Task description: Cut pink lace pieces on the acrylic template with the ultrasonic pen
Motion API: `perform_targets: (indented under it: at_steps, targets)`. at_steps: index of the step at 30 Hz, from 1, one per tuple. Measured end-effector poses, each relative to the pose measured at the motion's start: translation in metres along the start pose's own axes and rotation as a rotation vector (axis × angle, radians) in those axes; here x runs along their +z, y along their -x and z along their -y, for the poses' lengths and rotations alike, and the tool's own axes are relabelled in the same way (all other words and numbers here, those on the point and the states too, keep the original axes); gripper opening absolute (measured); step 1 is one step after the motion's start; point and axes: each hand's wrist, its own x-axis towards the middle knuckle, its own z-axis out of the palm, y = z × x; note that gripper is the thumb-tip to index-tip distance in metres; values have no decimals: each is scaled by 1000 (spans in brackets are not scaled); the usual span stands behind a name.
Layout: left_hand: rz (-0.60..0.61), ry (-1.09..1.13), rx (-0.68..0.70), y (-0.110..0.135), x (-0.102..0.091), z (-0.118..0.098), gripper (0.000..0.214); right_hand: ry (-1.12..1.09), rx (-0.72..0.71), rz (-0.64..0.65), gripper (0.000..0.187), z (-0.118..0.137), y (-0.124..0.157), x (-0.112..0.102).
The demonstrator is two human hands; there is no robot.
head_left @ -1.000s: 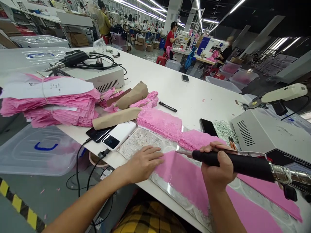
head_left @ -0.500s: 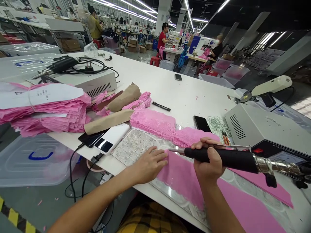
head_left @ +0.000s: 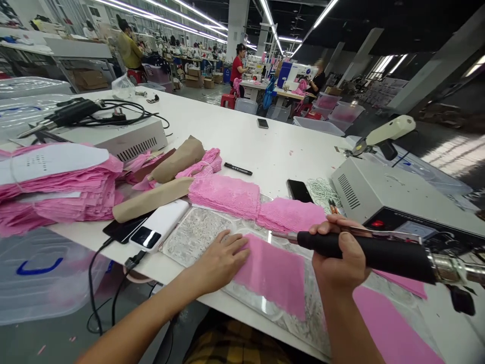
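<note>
My left hand [head_left: 222, 260] lies flat, fingers spread, on the left edge of a pink fabric piece [head_left: 275, 273] with a wavy lower edge. Beneath it is a mottled, clear-covered board [head_left: 202, 230]. My right hand [head_left: 343, 260] grips a handheld ultrasonic cutter [head_left: 390, 255] with a black handle and metal tip. The tip points left, just above the fabric's upper edge; whether it touches is unclear. A thin metal strip like tweezers [head_left: 394, 236] runs along the cutter, under my right fingers. Two stacks of pink lace-patterned pieces [head_left: 223, 194] lie behind the fabric.
A grey control box [head_left: 397, 187] stands right, another [head_left: 140, 144] at left. Left of the board are bundled pink fabric [head_left: 64, 194], a white power bank [head_left: 161, 225] and brown paper [head_left: 153, 198]. A phone [head_left: 299, 190], a marker [head_left: 238, 168] and pale string [head_left: 322, 194] lie behind.
The view has shifted, so most things sit further left. The cutter's tip has moved right along the fabric's upper edge, and the fabric now shows a separate right edge. My left hand stays on it.
</note>
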Motion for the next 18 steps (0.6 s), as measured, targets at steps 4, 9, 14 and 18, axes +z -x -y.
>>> perform_targets:
  at_steps: [4, 9, 14, 18]
  targets:
    - [-53, 19, 12, -6, -2, -10, 24, 62, -56, -14, 17, 17, -8, -29]
    - [-17, 85, 79, -21, 2, -34, 30, 113, -58, -41, 19, 27, -5, -61]
    - [-12, 60, 34, -29, 8, -40, 36, 117, -57, -77, 19, 28, -5, -78]
    - [-36, -17, -22, -20, 9, -32, 35, 110, -66, -101, 18, 27, -9, -85]
